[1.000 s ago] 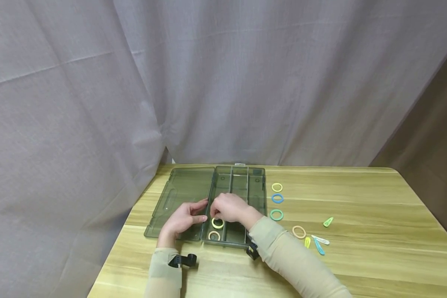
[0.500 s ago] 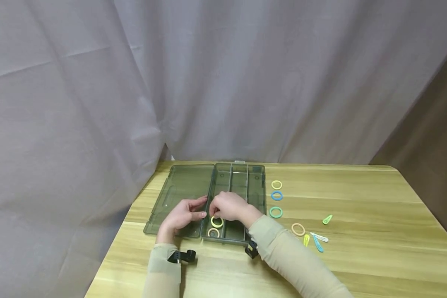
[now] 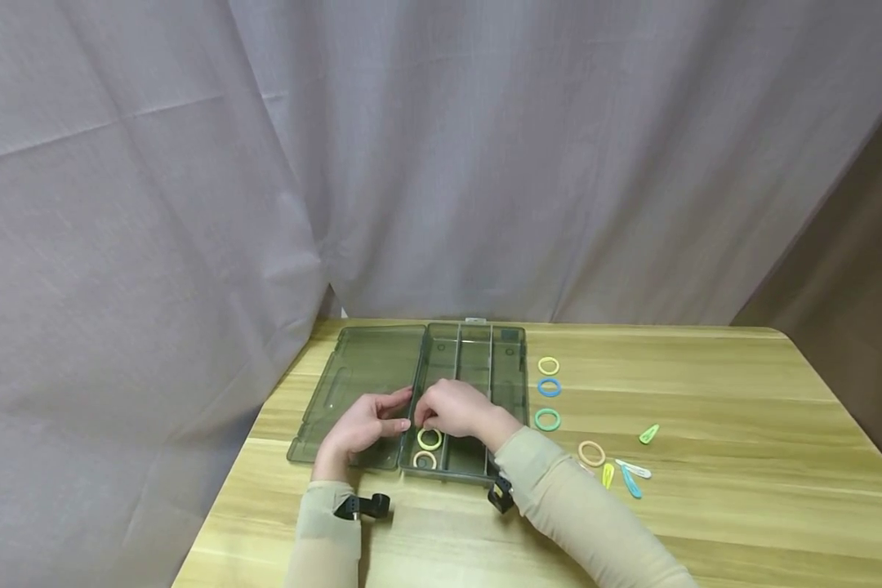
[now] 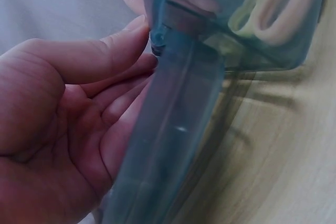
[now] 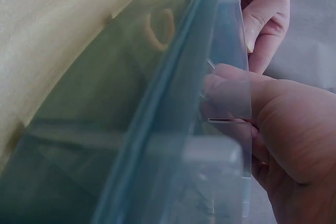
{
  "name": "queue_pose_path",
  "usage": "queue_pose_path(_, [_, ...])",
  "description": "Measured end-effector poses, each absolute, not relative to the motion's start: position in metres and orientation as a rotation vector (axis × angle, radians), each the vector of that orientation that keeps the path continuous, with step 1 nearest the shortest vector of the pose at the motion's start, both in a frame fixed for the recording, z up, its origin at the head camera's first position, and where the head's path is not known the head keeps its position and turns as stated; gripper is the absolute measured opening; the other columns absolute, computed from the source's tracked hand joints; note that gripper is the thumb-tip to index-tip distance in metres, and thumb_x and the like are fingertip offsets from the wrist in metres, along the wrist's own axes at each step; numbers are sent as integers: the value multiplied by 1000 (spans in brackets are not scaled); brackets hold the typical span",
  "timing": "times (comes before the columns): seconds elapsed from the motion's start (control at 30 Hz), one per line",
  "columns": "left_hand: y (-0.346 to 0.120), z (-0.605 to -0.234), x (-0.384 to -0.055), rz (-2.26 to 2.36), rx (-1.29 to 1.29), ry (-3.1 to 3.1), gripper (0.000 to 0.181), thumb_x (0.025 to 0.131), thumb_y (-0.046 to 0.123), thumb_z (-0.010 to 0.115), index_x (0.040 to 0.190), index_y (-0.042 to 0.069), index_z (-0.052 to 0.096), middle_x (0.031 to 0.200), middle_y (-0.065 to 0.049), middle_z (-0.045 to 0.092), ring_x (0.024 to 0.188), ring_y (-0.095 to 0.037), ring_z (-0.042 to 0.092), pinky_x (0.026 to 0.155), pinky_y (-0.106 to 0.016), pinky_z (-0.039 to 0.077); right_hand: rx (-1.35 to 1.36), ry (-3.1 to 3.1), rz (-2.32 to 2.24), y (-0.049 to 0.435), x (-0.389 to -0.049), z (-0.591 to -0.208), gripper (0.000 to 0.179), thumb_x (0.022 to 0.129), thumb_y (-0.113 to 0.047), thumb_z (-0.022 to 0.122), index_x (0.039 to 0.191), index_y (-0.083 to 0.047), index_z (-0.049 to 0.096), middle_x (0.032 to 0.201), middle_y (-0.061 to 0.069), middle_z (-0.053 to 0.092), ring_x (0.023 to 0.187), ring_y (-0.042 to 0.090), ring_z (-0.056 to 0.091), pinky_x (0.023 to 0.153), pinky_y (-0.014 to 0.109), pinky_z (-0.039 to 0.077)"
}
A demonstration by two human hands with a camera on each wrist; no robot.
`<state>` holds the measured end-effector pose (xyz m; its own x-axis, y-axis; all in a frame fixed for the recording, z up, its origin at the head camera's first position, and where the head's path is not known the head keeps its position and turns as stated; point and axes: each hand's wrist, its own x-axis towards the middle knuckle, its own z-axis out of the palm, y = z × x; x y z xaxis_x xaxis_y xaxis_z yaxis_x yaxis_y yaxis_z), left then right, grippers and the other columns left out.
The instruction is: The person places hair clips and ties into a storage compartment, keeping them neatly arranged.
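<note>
A translucent dark green divided box (image 3: 507,392) lies with its lid (image 3: 367,359) folded out to the left. My left hand (image 3: 360,425) is over the lid at the hinge side, its thumb (image 4: 105,56) touching the box edge and its fingers extended. My right hand (image 3: 452,408) reaches into the left compartment, fingers bent down and tips together. A yellow hair tie (image 3: 429,438) lies right at those fingertips, with a peach hair tie (image 3: 425,461) in front of it. I cannot tell whether the right fingertips pinch something; they show only through the box wall in the right wrist view.
Right of the box lie a yellow hair tie (image 3: 548,366), a blue one (image 3: 549,387), a green one (image 3: 547,420) and a peach one (image 3: 591,454). Several snap hair clips (image 3: 631,482) lie farther right on the wooden table (image 3: 742,425). A grey curtain (image 3: 485,163) hangs behind.
The head view shifts slightly. Both hands, the box and the hair ties keep nearly the same places.
</note>
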<state>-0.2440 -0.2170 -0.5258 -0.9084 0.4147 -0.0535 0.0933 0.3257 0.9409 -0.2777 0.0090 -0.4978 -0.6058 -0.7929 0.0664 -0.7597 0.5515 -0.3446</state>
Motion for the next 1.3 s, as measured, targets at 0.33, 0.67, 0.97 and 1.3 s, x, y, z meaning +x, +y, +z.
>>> queue_pose_path(0.33, [-216, -522, -246, 1614, 449, 2316, 60, 99, 7, 75, 153, -6, 53, 162, -18, 47, 149, -37, 44, 119, -49, 44, -1282, 2634, -607, 12, -282, -494, 13, 93, -6, 82, 99, -18, 85, 94, -10, 79, 88, 4, 70, 84, 27, 61])
queue_pose_path(0.67, [-216, -520, -248, 1621, 457, 2311, 60, 99, 7, 76, 153, -6, 53, 162, -18, 47, 149, -37, 44, 118, -48, 44, -1329, 2634, -641, 13, -287, -492, 14, 93, -5, 80, 99, -17, 85, 93, -10, 79, 87, 4, 70, 82, 26, 61])
queue_pose_path(0.97, [-215, -520, -249, 1621, 463, 2305, 61, 98, 5, 75, 153, -7, 52, 163, -19, 46, 149, -37, 44, 120, -49, 42, -1306, 2594, -774, 18, -286, -483, 13, 96, -3, 78, 102, -13, 85, 99, -3, 81, 90, 6, 72, 84, 24, 61])
queue_pose_path(1.3, [-217, -524, -243, 1565, 470, 2346, 57, 101, 4, 73, 153, -6, 53, 163, -18, 46, 149, -39, 43, 120, -52, 42, -1281, 2615, -923, 33, -281, -485, 10, 99, -8, 77, 106, -9, 85, 103, -3, 80, 93, 7, 72, 81, 27, 61])
